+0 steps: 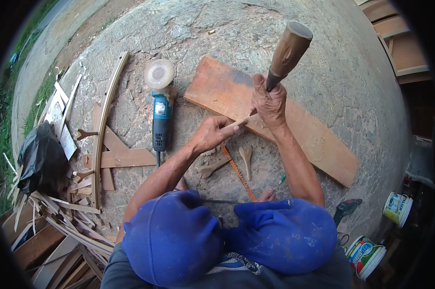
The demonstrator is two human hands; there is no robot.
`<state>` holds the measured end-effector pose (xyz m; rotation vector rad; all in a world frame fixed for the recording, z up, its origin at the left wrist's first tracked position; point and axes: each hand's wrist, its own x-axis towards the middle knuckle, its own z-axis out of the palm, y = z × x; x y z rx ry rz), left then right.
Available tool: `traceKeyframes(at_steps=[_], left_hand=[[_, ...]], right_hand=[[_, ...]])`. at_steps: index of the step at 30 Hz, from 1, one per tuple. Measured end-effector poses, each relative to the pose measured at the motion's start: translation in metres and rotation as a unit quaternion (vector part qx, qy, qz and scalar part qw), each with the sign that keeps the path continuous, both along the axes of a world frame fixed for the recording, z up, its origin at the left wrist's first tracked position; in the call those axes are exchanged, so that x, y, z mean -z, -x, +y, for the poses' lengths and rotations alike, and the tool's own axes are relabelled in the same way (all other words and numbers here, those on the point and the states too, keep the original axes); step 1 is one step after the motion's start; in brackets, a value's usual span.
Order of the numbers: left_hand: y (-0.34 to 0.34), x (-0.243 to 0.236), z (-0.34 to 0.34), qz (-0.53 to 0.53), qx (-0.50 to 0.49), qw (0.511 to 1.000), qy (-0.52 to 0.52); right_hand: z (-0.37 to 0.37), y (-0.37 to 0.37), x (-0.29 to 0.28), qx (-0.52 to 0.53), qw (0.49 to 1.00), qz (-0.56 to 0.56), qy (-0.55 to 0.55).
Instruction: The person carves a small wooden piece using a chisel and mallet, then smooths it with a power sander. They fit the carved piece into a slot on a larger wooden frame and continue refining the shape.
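My right hand (269, 103) is closed around a chisel, its thick wooden handle (289, 50) rising above my fist and its metal blade pointing down. My left hand (211, 134) pinches a small slim piece of wood (243, 121) between thumb and fingers. The blade's tip is close to that piece; whether they touch I cannot tell. Both are over the near edge of a long reddish board (217, 84) lying slantwise on the ground. Just below my hands lie two small carved wooden pieces (246, 161) and a toothed orange strip (239, 173).
A blue angle grinder (160, 118) lies left of the board. Beyond it are a long curved wood strip (107, 135), offcuts (123, 158) and a black plastic bag (43, 159). At the right are a drill (347, 208) and two buckets (397, 209). My blue-clad knees (174, 241) are in front.
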<state>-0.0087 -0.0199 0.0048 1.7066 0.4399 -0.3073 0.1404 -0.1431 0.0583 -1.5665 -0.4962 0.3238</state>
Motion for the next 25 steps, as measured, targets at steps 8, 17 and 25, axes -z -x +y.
traceKeyframes(at_steps=[8, 17, 25], left_hand=[[-0.001, -0.019, -0.005, -0.020, 0.040, 0.985, -0.165], [-0.001, -0.024, -0.006, -0.009, 0.045, 0.982, -0.182], [-0.001, -0.016, -0.006, -0.031, 0.049, 0.981, -0.187]], right_hand=[[0.000, 0.005, 0.011, -0.018, 0.999, 0.014, 0.033], [0.004, 0.008, 0.014, -0.029, 0.997, 0.002, 0.064], [0.004, 0.004, 0.025, -0.029, 0.996, -0.018, 0.088]])
